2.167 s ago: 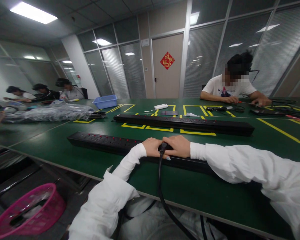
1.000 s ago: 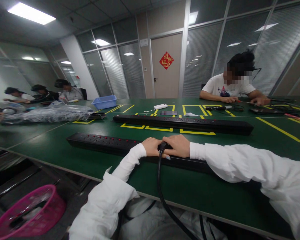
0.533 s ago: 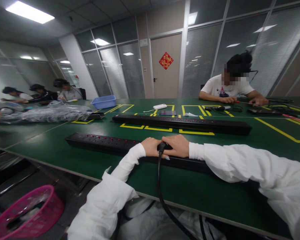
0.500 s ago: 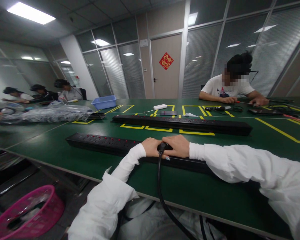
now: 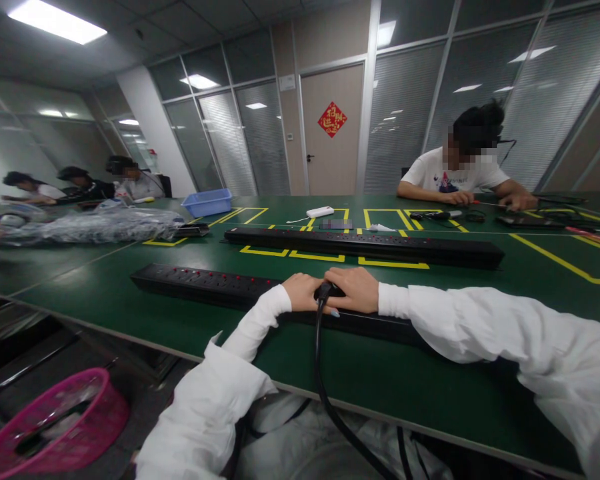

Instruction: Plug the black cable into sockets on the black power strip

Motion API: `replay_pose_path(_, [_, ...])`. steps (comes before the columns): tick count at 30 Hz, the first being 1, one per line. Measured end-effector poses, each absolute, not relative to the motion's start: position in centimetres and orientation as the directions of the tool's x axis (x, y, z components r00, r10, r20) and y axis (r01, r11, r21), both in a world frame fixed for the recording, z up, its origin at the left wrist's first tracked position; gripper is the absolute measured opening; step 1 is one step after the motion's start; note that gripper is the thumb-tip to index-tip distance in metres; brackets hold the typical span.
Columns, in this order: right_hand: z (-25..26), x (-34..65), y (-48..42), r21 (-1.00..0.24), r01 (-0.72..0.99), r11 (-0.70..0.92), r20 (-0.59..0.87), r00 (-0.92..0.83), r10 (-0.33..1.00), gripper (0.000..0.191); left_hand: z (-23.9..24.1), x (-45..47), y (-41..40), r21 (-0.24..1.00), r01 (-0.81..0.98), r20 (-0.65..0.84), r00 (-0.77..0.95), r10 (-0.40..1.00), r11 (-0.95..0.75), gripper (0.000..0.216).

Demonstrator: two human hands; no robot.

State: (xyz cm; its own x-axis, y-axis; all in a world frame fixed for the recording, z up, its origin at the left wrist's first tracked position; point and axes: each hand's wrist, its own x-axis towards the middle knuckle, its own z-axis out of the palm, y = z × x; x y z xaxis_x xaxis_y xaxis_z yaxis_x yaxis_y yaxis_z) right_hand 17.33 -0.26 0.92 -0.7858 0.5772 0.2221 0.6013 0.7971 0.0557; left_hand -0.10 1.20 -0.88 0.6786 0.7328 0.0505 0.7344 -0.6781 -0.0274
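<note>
A long black power strip (image 5: 205, 283) with a row of sockets and small red lights lies across the green table in front of me. Over its middle, my left hand (image 5: 303, 292) and my right hand (image 5: 354, 291) meet around a black power plug (image 5: 325, 291). Both hands have their fingers closed about the plug, which is at the strip's top face; whether it sits fully in a socket is hidden. From the plug a thick black cord (image 5: 318, 360) drops over the table edge towards my lap.
Behind lies a second black power strip (image 5: 370, 245). Further back are a white power bank (image 5: 320, 213), a phone (image 5: 336, 225) and a blue basket (image 5: 207, 203). Plastic-wrapped items (image 5: 100, 227) lie left; a pink basket (image 5: 55, 427) stands below. A co-worker (image 5: 460, 167) sits opposite.
The view has shifted very slightly. Both hands stay closed around the plug in the same place on the strip.
</note>
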Motion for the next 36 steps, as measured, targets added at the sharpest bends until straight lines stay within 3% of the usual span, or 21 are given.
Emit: replay_pose_path(36, [0.96,17.33,-0.3,0.053,0.593,0.803,0.234,-0.789,0.568,0.039,-1.05,-0.2,1.33,0.017,0.748,0.05,0.662,0.748,-0.663,0.053])
